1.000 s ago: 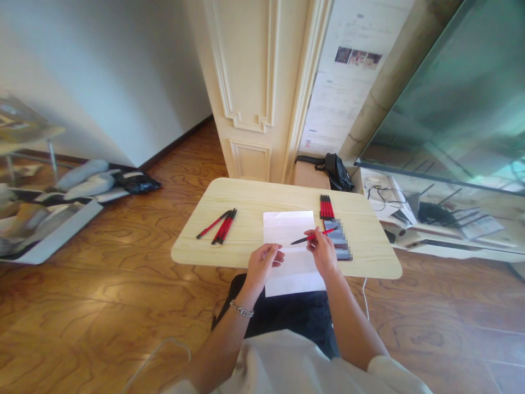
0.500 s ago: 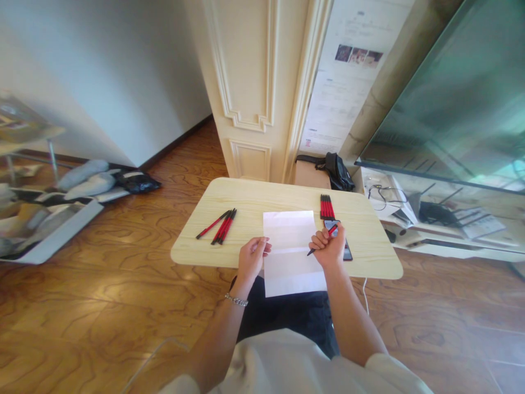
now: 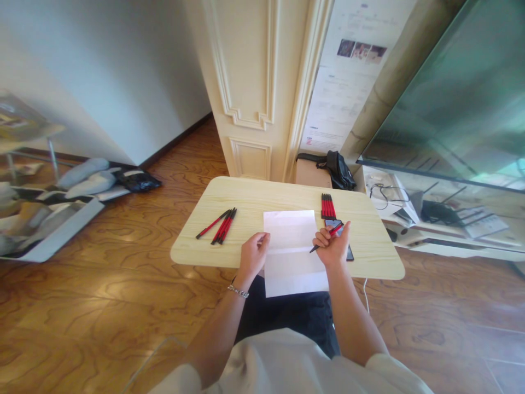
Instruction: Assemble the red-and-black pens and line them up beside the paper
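A white sheet of paper (image 3: 293, 273) with a crosswise crease lies on the small table, its near end past the front edge. At its left edge is my left hand (image 3: 253, 253), fingers curled in and closed; whether anything is between them is hidden. My right hand (image 3: 334, 246) is closed around a red and black pen (image 3: 336, 230), above the paper's right side. The pen's dark end points down to the left. Partly behind that hand lies a phone (image 3: 349, 253). A row of red and black pens (image 3: 328, 206) sits beyond the phone. Several loose pens (image 3: 223, 226) lie to the left.
The light wooden table (image 3: 188, 249) has rounded corners. Behind it stand a cream panelled door (image 3: 250, 109) and a black bag (image 3: 338, 171) on a box. A low cabinet (image 3: 451, 243) with cables is at right. On the left floor is an open box (image 3: 61, 232).
My left hand's fingers have curled in more at the paper's edge. My right hand, still with the pen, has shifted slightly right, its thumb now lifted.
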Action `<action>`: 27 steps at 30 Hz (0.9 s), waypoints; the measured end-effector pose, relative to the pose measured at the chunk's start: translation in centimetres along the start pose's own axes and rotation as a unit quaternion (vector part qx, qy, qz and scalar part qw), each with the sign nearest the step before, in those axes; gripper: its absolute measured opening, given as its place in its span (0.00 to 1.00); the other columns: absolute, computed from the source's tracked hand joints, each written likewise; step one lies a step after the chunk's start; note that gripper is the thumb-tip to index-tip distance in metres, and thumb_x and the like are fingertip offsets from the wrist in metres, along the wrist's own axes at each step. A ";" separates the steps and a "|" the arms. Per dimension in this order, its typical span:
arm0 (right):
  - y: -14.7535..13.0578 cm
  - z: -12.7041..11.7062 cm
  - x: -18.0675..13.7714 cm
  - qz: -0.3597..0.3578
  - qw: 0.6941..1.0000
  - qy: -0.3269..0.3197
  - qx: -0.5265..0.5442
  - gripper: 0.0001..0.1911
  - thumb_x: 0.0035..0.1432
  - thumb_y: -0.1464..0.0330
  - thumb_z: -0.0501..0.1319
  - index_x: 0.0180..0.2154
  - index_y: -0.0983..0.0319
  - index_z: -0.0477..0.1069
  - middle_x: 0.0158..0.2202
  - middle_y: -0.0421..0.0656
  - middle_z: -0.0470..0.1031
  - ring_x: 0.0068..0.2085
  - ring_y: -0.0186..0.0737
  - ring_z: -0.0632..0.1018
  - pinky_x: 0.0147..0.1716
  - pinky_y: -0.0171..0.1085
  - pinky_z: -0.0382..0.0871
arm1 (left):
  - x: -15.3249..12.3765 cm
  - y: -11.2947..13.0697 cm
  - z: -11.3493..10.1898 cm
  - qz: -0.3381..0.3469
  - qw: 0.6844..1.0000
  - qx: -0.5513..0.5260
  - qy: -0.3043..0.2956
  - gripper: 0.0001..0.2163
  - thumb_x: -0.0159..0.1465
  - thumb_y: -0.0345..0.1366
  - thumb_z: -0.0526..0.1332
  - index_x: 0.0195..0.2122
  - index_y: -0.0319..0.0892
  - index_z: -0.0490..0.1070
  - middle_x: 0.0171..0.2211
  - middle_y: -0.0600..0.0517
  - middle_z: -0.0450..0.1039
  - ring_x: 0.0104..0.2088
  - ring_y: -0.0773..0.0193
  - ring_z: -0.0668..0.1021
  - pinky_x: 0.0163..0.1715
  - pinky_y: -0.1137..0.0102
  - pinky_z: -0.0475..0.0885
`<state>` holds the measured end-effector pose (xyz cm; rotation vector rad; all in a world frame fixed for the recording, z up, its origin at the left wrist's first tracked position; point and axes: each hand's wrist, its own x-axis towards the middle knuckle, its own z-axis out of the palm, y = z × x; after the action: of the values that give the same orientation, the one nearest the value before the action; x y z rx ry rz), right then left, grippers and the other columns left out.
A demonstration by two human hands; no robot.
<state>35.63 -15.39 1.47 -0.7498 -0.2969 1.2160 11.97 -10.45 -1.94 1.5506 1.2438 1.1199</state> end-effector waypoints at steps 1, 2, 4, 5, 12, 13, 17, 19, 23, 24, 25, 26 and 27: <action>0.0 0.0 0.2 -0.002 1.000 0.005 0.009 0.26 0.53 0.43 0.54 0.24 0.59 0.65 0.17 0.35 0.58 0.16 0.29 0.58 0.13 0.31 0.52 | 0.4 0.0 0.0 0.028 0.999 0.028 0.001 0.11 0.60 0.44 0.61 0.37 0.44 0.76 0.37 0.46 0.77 0.38 0.56 0.77 0.42 0.65 0.70; 0.1 0.1 0.5 0.001 1.000 0.011 0.011 0.25 0.53 0.44 0.56 0.24 0.59 0.65 0.17 0.36 0.61 0.16 0.28 0.59 0.13 0.31 0.52 | 0.9 0.1 0.1 0.059 0.997 0.059 -0.001 0.10 0.61 0.43 0.61 0.38 0.44 0.76 0.38 0.46 0.77 0.40 0.55 0.77 0.45 0.64 0.69; 0.2 0.5 1.2 0.014 1.000 0.027 -0.001 0.23 0.53 0.47 0.58 0.23 0.59 0.65 0.20 0.38 0.66 0.19 0.29 0.65 0.14 0.30 0.57 | 2.0 0.0 0.3 0.124 0.983 0.132 -0.020 0.10 0.62 0.39 0.60 0.41 0.43 0.76 0.41 0.45 0.76 0.45 0.54 0.74 0.51 0.61 0.66; 0.4 0.7 1.5 0.021 0.999 0.039 -0.015 0.23 0.54 0.47 0.58 0.23 0.60 0.65 0.22 0.39 0.68 0.20 0.30 0.68 0.16 0.31 0.60 | 2.6 -0.1 0.5 0.150 0.973 0.172 -0.035 0.10 0.62 0.37 0.59 0.43 0.43 0.75 0.43 0.45 0.75 0.47 0.54 0.73 0.53 0.60 0.64; 3.0 2.1 3.7 -0.006 0.980 0.118 -0.162 0.28 0.53 0.43 0.54 0.28 0.62 0.71 0.14 0.36 0.64 0.15 0.30 0.66 0.14 0.31 0.58 | 4.6 -1.2 1.3 0.162 0.910 0.374 -0.075 0.16 0.64 0.36 0.56 0.52 0.44 0.69 0.56 0.47 0.67 0.55 0.50 0.66 0.53 0.54 0.62; 3.6 2.3 3.9 0.005 0.980 0.099 -0.171 0.27 0.52 0.44 0.56 0.30 0.62 0.72 0.16 0.38 0.67 0.17 0.31 0.68 0.15 0.31 0.60 | 4.6 -1.3 1.3 0.160 0.905 0.386 -0.075 0.16 0.64 0.37 0.56 0.53 0.45 0.68 0.56 0.48 0.67 0.55 0.50 0.65 0.52 0.54 0.63; 5.7 3.3 5.0 -0.020 0.967 0.060 -0.247 0.18 0.47 0.53 0.66 0.28 0.62 0.71 0.20 0.40 0.73 0.21 0.32 0.72 0.19 0.31 0.64 | 4.3 -1.2 1.3 0.160 0.892 0.414 -0.081 0.16 0.65 0.38 0.55 0.54 0.46 0.66 0.56 0.48 0.66 0.55 0.50 0.65 0.51 0.55 0.62; 6.8 3.8 5.8 -0.070 0.950 0.068 -0.295 0.17 0.46 0.55 0.67 0.23 0.62 0.68 0.15 0.36 0.68 0.17 0.30 0.67 0.17 0.30 0.59 | 4.2 -1.0 1.2 0.158 0.889 0.421 -0.083 0.17 0.65 0.38 0.54 0.55 0.46 0.65 0.57 0.47 0.65 0.55 0.50 0.64 0.51 0.56 0.62; 8.1 4.4 7.4 -0.058 0.942 0.076 -0.321 0.22 0.54 0.49 0.57 0.27 0.62 0.70 0.13 0.37 0.66 0.15 0.30 0.65 0.14 0.31 0.54 | 4.1 -0.7 1.1 0.160 0.886 0.427 -0.085 0.18 0.65 0.38 0.54 0.57 0.46 0.63 0.57 0.46 0.64 0.55 0.50 0.64 0.50 0.57 0.62; 8.3 4.5 7.8 -0.042 0.943 0.074 -0.322 0.24 0.54 0.48 0.55 0.28 0.62 0.71 0.15 0.39 0.69 0.16 0.32 0.67 0.14 0.31 0.55 | 4.2 -0.7 1.1 0.161 0.885 0.428 -0.086 0.19 0.65 0.38 0.54 0.57 0.46 0.63 0.57 0.46 0.64 0.55 0.51 0.64 0.50 0.57 0.62; 8.5 4.5 8.1 -0.029 0.942 0.072 -0.327 0.25 0.54 0.47 0.54 0.30 0.63 0.72 0.17 0.40 0.71 0.17 0.33 0.69 0.15 0.31 0.57 | 4.2 -0.7 1.1 0.162 0.884 0.429 -0.086 0.19 0.65 0.38 0.54 0.57 0.46 0.63 0.56 0.46 0.64 0.55 0.50 0.64 0.50 0.57 0.62; 8.7 4.5 8.3 -0.024 0.939 0.070 -0.336 0.25 0.54 0.47 0.54 0.30 0.63 0.72 0.19 0.41 0.73 0.18 0.33 0.70 0.16 0.32 0.59 | 4.2 -0.6 1.1 0.161 0.884 0.431 -0.086 0.19 0.65 0.38 0.54 0.57 0.46 0.63 0.56 0.46 0.64 0.55 0.50 0.64 0.50 0.57 0.62; 8.9 4.4 8.6 -0.027 0.934 0.064 -0.349 0.24 0.52 0.48 0.56 0.30 0.63 0.72 0.20 0.42 0.74 0.19 0.34 0.71 0.17 0.32 0.61 | 4.2 -0.6 1.1 0.160 0.883 0.432 -0.086 0.19 0.65 0.38 0.54 0.57 0.46 0.63 0.56 0.46 0.64 0.55 0.50 0.64 0.50 0.57 0.62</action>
<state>29.50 -4.60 -2.67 -1.4197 -0.6540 0.9956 13.31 -6.32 -2.20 2.5344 1.4889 0.5803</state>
